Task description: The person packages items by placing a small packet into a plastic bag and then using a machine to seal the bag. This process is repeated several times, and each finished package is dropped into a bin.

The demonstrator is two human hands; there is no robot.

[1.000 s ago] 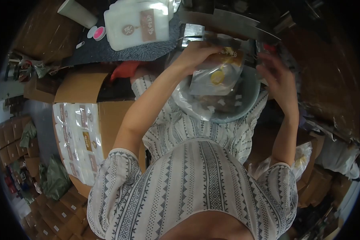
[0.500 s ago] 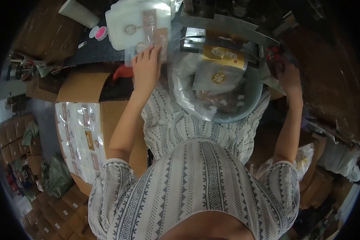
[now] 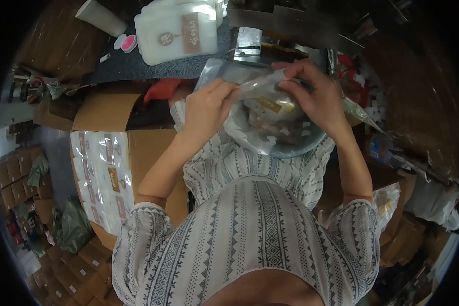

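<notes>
L hand (image 3: 208,108) & R hand (image 3: 319,97): both pinching clear bag (image 3: 257,85) | bag prob. over basin (image 3: 297,152)

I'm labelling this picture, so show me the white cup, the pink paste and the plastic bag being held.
White cup (image 3: 102,18): head view, on its side wall.
Pink paste (image 3: 129,43): head view, middle of its surface.
Plastic bag (image 3: 259,86): head view, its clear film.
</notes>
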